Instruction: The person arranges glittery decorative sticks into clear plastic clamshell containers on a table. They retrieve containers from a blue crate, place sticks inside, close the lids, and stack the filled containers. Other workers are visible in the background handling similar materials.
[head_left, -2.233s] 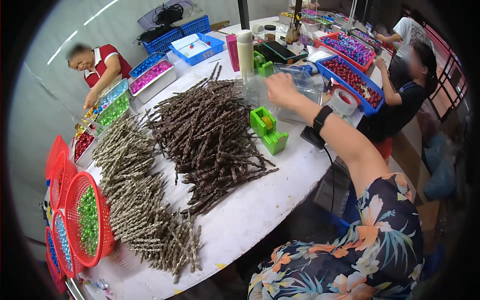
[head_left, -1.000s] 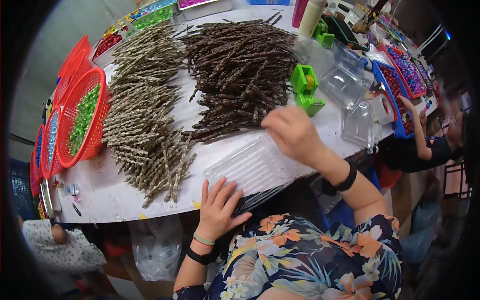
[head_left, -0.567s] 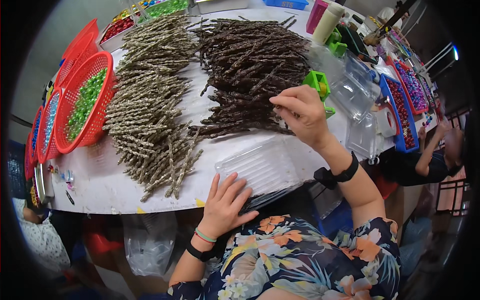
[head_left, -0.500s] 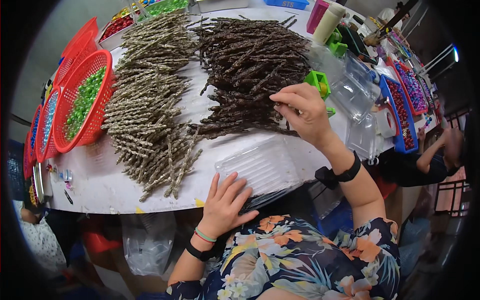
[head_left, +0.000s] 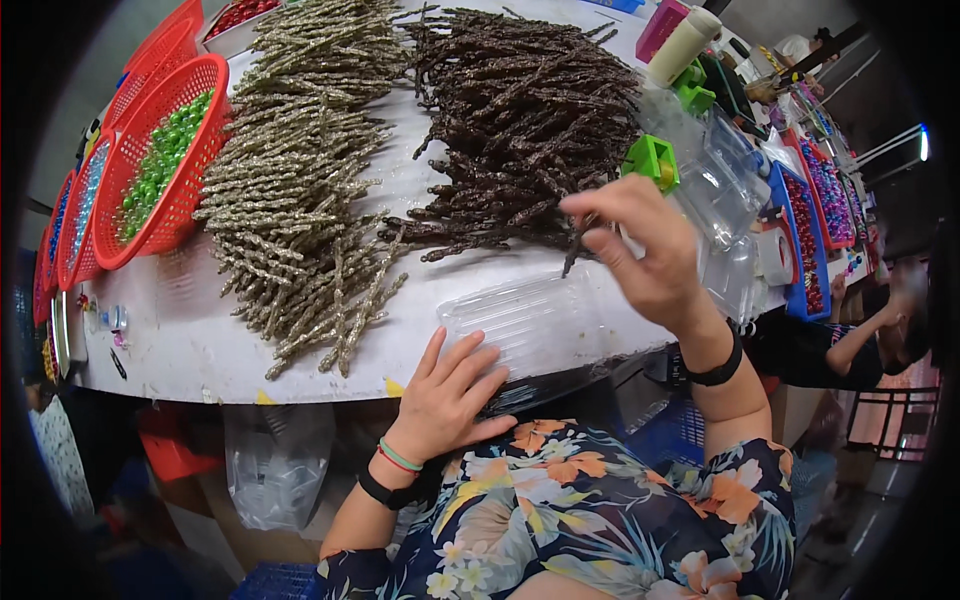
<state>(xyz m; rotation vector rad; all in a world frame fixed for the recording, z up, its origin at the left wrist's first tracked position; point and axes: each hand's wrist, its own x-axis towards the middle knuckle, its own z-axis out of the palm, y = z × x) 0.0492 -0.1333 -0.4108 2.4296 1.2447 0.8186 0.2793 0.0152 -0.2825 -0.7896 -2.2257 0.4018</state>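
Note:
My left hand (head_left: 452, 400) lies with fingers stretched out on the left edge of a clear ribbed plastic tray (head_left: 525, 325) at the table's front edge. Above the tray's far right side, my right hand (head_left: 645, 245) has thumb and forefinger curled together round a dark brown glittery stick (head_left: 574, 248), whose end points down toward the table. Beyond it spreads a big pile of the same dark sticks (head_left: 530, 110). To its left lies a long heap of pale gold glittery sticks (head_left: 290, 190).
Red plastic baskets (head_left: 215, 110) of coloured beads line the left side. Clear plastic boxes (head_left: 715, 180), a green tape dispenser (head_left: 652, 160), a tape roll (head_left: 772, 255) and a blue tray (head_left: 790, 190) of red beads stand at right. Another person's arm (head_left: 860, 335) shows beyond.
My right hand has drawn away from the dark pile, nearer and to the right, with a dark stick now showing at its fingertips. My left hand stays on the tray; the view has shifted slightly.

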